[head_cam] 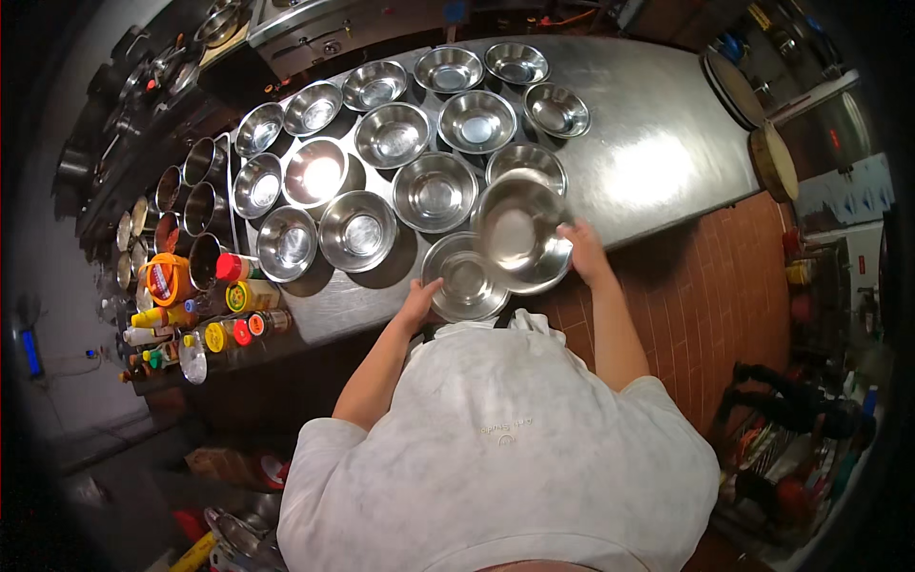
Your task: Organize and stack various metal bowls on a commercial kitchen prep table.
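Observation:
Many shiny stainless steel bowls (434, 191) stand in rough rows on a metal worktable (622, 93). At the table's near edge, my left hand (422, 300) grips the left rim of a steel bowl (465, 275). My right hand (586, 250) holds the right side of a larger-looking steel bowl (522, 229), blurred by motion. It overlaps the right part of the bowl at my left hand and partly covers another bowl (525, 166) behind it. A second rim shows below the blurred bowl; whether two bowls are nested there I cannot tell. My right fingertips are partly hidden.
Deep round steel containers (204, 207) stand at the table's left. Nearer sit a jar with a red lid (232, 267), an orange tub (166, 277), bottles and jars (216, 336). Round boards (773, 161) are at the far right. Tiled floor (686, 300) lies right of my body.

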Available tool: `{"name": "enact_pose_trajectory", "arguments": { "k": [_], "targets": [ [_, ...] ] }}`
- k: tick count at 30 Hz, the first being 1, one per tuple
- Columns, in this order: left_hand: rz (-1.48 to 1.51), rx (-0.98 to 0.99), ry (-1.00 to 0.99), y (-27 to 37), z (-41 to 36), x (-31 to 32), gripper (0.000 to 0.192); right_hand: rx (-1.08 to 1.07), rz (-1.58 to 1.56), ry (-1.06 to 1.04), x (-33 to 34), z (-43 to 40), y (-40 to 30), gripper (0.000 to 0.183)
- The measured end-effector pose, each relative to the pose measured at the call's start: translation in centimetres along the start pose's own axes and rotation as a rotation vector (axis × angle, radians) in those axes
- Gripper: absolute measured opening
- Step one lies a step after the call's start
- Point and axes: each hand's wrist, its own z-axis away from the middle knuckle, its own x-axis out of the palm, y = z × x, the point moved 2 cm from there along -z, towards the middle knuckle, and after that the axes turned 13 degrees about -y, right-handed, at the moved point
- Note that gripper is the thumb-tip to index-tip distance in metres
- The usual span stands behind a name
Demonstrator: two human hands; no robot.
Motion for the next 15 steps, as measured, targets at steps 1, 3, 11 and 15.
{"name": "enact_pose_trajectory", "arguments": {
  "k": [1,3,11,15],
  "targets": [
    [-0.101,0.032,0.053,0.0,0.2,0.2,0.075,-0.079,-0.163,0.116,-1.5,0.0,-0.2,0.024],
    [-0.026,-0.023,0.042,-0.2,0.6,-0.1,0.084,-0.151,-0.77,0.501,-3.7,-1.3,0.5,0.022],
    [-0.096,0.041,0.081,-0.5,0.8,0.0,0.075,0.09,-0.704,0.947,-9.9,-4.1,10.4,0.022],
    [-0.239,0.128,0.136,-5.3,-5.2,-5.4,0.063,0.103,-1.03,0.624,-9.5,-4.0,12.9,0.057]
  ]
}}
